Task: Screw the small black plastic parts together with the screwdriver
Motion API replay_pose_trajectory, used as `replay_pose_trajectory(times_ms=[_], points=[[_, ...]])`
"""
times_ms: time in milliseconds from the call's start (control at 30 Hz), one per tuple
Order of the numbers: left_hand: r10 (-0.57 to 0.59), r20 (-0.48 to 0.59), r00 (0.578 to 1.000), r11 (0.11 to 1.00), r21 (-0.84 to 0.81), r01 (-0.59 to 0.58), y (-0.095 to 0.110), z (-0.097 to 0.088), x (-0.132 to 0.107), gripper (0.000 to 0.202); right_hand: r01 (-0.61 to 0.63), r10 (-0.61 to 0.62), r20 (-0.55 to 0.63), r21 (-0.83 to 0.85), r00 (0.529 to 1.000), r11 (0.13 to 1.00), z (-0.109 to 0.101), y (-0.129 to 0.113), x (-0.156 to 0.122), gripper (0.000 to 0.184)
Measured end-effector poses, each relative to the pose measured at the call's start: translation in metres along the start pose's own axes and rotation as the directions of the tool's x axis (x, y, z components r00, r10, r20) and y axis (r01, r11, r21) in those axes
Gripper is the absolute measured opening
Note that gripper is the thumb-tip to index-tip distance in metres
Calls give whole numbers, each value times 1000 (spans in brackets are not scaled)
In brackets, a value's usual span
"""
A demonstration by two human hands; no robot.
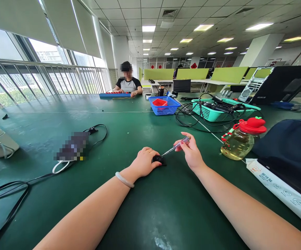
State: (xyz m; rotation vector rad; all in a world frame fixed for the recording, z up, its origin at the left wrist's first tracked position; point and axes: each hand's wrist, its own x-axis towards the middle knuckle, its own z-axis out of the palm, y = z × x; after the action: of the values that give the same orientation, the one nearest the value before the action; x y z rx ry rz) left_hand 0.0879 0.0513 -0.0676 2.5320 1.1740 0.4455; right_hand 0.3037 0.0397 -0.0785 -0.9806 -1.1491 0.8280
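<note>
My left hand [145,161] rests on the green tabletop [129,139], fingers curled round a small black part [157,159] whose exact kind I cannot make out. From the right, my right hand [190,151] grips a screwdriver [177,145] by its clear handle. The metal shaft slants down to the left, and its tip reaches the top of the black part. Part of that piece is hidden behind my left fingers.
A blue basket [165,109] with a red tray and a teal basket [212,114] of cables stand ahead. Right are a red-lidded bottle [240,140], a white packet [277,189] and a dark bag [293,149]. A blurred device [72,146] lies left. Another person [128,81] sits across.
</note>
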Motion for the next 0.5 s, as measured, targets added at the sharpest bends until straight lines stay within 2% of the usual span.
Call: replay_pose_trajectory(times_ms=[233,500], points=[[-22,17,1000,1000,-4,22,3,-1,0,28,-150,152,-36,52,988,987,-6,9,6,54],[-21,22,1000,1000,6,21,2,0,0,31,-120,121,-33,29,992,992,0,8,2,54]])
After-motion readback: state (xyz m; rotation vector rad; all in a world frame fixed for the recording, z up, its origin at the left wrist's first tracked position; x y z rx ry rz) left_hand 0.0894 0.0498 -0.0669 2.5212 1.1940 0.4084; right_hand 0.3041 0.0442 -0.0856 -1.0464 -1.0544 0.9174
